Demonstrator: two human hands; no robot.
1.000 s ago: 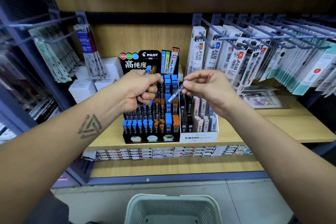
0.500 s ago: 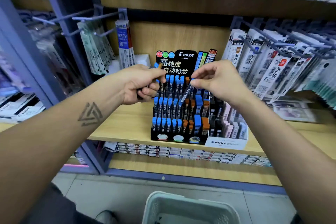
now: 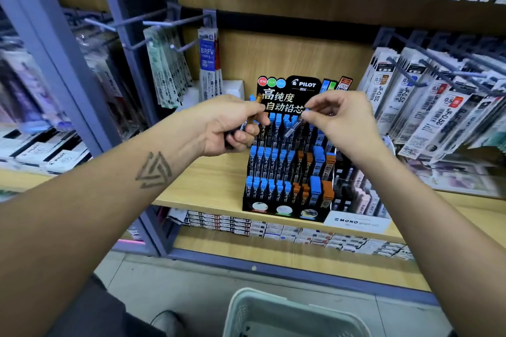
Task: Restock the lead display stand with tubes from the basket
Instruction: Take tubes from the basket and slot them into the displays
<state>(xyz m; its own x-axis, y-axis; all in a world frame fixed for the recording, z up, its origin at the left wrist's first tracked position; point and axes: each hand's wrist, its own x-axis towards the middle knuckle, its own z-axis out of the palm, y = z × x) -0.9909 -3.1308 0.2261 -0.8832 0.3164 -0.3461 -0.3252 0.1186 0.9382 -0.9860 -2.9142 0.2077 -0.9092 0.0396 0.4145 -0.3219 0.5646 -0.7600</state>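
Note:
The black Pilot lead display stand (image 3: 287,208) sits on the wooden shelf, its tiered rows filled with blue-capped and orange-capped tubes. My left hand (image 3: 227,126) grips a bundle of lead tubes (image 3: 253,100) just left of the stand's header; blue and orange caps stick out above the thumb. My right hand (image 3: 342,120) pinches one blue-capped tube (image 3: 293,128) by its top, tilted, over the stand's upper row. The pale green basket (image 3: 246,306) stands on the floor below, only its rim in view.
A white MONO eraser box (image 3: 356,223) adjoins the stand's right side. Refill packets hang from metal pegs (image 3: 410,74) at right and left. A purple shelf upright (image 3: 115,63) rises at left. Small boxes line the lower shelf (image 3: 273,230).
My view has shifted left and nearer, so the stand now sits right of centre. Both hands stayed close together with their tubes; the right-hand tube now hangs over the stand's top row.

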